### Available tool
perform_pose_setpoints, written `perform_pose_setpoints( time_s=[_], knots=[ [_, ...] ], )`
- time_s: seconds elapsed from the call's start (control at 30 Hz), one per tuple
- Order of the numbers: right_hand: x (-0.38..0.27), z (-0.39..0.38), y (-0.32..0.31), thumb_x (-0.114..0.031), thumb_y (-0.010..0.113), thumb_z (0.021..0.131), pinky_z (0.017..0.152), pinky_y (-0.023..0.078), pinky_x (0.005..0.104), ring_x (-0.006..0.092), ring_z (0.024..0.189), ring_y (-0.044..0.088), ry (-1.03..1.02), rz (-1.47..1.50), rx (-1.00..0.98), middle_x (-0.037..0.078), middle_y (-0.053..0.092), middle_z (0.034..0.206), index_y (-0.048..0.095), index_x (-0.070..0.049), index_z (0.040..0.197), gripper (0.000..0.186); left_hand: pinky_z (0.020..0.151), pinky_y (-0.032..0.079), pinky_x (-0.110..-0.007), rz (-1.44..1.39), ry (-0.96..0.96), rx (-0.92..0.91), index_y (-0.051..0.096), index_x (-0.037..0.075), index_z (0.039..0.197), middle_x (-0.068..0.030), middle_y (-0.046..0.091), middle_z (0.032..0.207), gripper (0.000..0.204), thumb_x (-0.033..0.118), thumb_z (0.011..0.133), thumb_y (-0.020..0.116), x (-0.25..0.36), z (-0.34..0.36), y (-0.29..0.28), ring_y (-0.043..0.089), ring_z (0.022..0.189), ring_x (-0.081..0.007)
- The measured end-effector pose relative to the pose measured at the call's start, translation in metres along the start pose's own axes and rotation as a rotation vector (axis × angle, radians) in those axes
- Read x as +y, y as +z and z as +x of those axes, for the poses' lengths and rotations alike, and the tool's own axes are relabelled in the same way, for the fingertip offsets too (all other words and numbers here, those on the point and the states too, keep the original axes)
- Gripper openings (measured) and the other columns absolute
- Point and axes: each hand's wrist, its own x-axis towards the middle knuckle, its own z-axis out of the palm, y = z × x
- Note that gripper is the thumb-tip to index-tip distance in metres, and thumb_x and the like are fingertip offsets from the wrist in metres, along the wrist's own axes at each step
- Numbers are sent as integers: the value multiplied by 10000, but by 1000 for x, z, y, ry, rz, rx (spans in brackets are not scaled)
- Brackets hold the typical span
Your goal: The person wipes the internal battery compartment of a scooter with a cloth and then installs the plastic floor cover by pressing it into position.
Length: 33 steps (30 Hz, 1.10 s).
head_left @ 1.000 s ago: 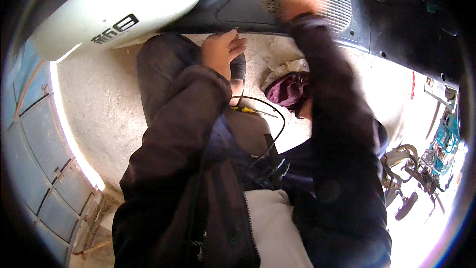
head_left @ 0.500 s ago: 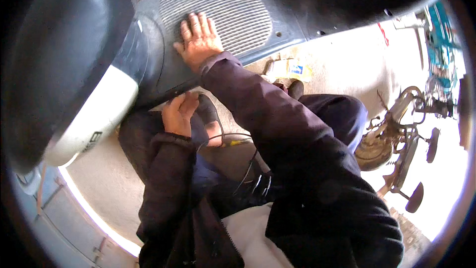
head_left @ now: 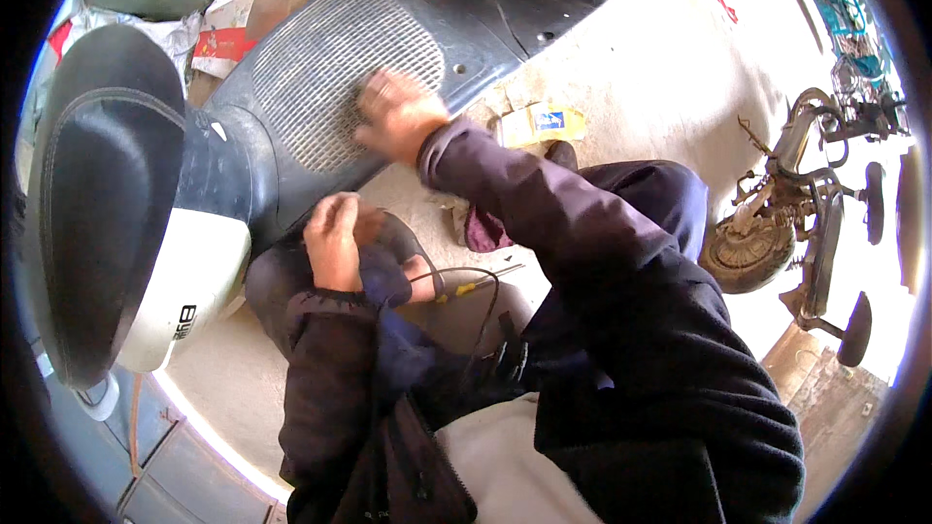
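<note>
A dark scooter footboard (head_left: 485, 34) with a ribbed grey mat (head_left: 335, 63) lies ahead of me. Over the mat's near right part is my right hand (head_left: 400, 116), smeared by motion, so its finger pose is unclear. My left hand (head_left: 335, 245) is beside the footboard's near edge, above my knee. Its fingers are bent and a little apart, partly blurred, with nothing visible in them. I cannot tell whether it touches the edge. The scooter's black seat (head_left: 112, 175) and white side panel (head_left: 189, 272) stand at the left.
On the floor between my legs are a yellow-handled tool with a thin shaft (head_left: 466, 288) and a dark cable (head_left: 493, 306). A yellow-and-white packet (head_left: 544, 124) lies beyond my foot. A wheeled metal frame (head_left: 825, 223) stands at the right; a red-and-white box (head_left: 221, 44) lies behind the scooter.
My right hand has gone from lying flat on the mat to a blurred, moving pose nearer its right edge. My left hand's fingers have bent more. The view has shifted, showing more of the seat.
</note>
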Motion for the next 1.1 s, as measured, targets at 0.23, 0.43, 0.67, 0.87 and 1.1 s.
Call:
perform_pose_setpoints(
  time_s=[0.23,0.43,0.67,0.87,1.1],
  knots=[
    [-49,-46,-40,-203,587,688,789,490,386,296,959,582,-62,139,-392,95,612,873,660,-51,775,190,791,458,-302,521,437,-27,583,6,1028,-77,620,932,249,146,827,624,37,70,-4,577,852,-172],
    [-6,-108,-35,-169,572,765,703,524,398,300,841,660,303,-84,-814,155,669,873,692,-73,871,186,977,372,-369,1269,695,-26,519,12,1187,-175,510,1252,471,262,800,616,71,120,1,479,1164,-312],
    [35,-208,-1,-208,645,732,818,479,442,356,962,578,878,-42,-814,189,571,1023,581,-33,1031,352,1077,225,-417,1510,999,70,337,35,1358,-160,295,1432,629,429,885,469,8,185,-1,258,1330,-312],
    [50,-220,17,-231,720,692,853,462,451,358,1081,498,1097,-167,-747,167,464,1168,450,-35,1166,580,1077,213,-425,1493,1010,82,343,45,1360,-147,292,1436,602,436,908,418,10,172,-3,260,1331,-308],
    [83,-236,27,-170,677,697,874,453,447,364,1085,524,1287,-85,-692,191,508,1197,367,-33,1280,674,1070,228,-430,1466,1029,75,361,41,1346,-157,312,1421,591,412,897,458,13,169,-1,277,1319,-319]
  ],
)
